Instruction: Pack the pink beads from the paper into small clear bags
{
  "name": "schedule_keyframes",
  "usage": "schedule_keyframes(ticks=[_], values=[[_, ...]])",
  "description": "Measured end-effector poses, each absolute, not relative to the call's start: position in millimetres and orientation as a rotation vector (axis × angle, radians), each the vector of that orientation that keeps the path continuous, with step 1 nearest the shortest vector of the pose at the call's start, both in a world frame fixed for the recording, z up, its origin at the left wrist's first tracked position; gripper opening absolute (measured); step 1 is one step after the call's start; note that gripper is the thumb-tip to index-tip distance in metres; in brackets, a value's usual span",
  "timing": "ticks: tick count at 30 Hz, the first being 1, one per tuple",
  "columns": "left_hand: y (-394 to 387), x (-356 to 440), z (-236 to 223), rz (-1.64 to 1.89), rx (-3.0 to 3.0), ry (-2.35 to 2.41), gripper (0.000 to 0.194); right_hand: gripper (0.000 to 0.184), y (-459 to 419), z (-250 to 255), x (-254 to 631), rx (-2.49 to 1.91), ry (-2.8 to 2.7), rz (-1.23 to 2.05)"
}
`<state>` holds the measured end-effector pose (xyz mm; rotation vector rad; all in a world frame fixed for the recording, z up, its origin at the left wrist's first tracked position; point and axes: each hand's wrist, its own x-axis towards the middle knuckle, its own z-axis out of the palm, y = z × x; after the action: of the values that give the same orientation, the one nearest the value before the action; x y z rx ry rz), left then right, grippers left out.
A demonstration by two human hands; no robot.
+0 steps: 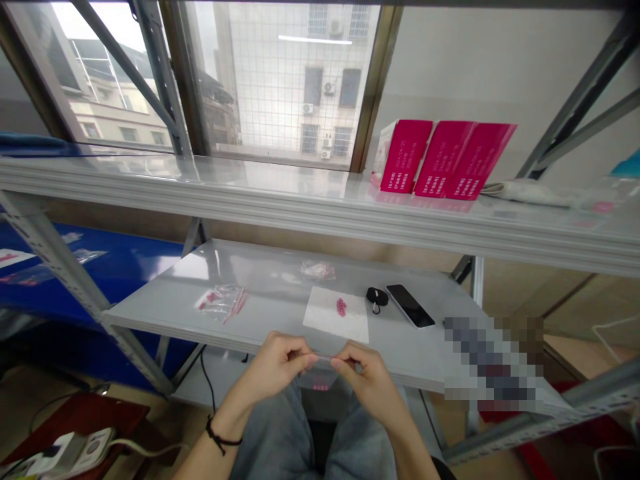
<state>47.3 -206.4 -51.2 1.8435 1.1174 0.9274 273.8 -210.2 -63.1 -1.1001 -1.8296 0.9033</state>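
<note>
In front of the shelf's edge, my left hand (287, 362) and my right hand (364, 375) pinch the two ends of the top of a small clear plastic bag (324, 373). The bag hangs down between them, and a row of small pink pieces shows at its bottom. Just beyond lies a white sheet of paper (320, 313) with a little heap of pink pieces (341, 307) on it. To the left, clear bags with pink strips (223, 301) lie on the grey shelf (273, 293).
A phone (410, 305) and a black case with a clip (377, 297) lie right of the paper. Further back is another pile of clear bags (319, 270). Pink boxes (445, 160) stand on the upper shelf (240, 180), whose edge overhangs the back. A power strip (83, 453) sits lower left.
</note>
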Motion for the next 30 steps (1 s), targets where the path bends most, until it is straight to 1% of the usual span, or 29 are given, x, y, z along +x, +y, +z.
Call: schedule_keyframes(ticks=[4,7,11,15,18,21,24,27,30], values=[[-207,47,-60,0.96,1.764,1.127,0.033,0.035,-216,-67,276,-1.098,-1.839,0.893],[-210,41,-65,1.034,1.755,1.071,0.023,0.037,-219,-76,273,-1.108,-1.762,0.957],[-217,35,-74,1.058,1.73,1.026,0.031,0.035,-221,-84,257,-1.118,-1.654,1.034],[-222,26,-79,1.099,1.627,1.076,0.031,0.031,-223,-69,245,-1.047,-1.769,1.09],[-219,-6,-68,1.097,1.652,1.147,0.034,0.023,-224,-55,260,-0.986,-1.901,1.125],[-202,-66,-43,1.16,1.739,1.373,0.035,0.025,-219,-56,292,-1.043,-1.866,1.158],[-167,-130,-19,1.015,1.987,1.607,0.034,0.031,-212,-69,318,-1.137,-1.749,1.135],[-120,-172,-9,0.595,2.3,1.902,0.035,0.035,-210,-80,322,-1.183,-1.676,1.097],[-78,-187,-14,0.416,2.333,1.901,0.034,0.036,-213,-86,312,-1.17,-1.71,1.15]])
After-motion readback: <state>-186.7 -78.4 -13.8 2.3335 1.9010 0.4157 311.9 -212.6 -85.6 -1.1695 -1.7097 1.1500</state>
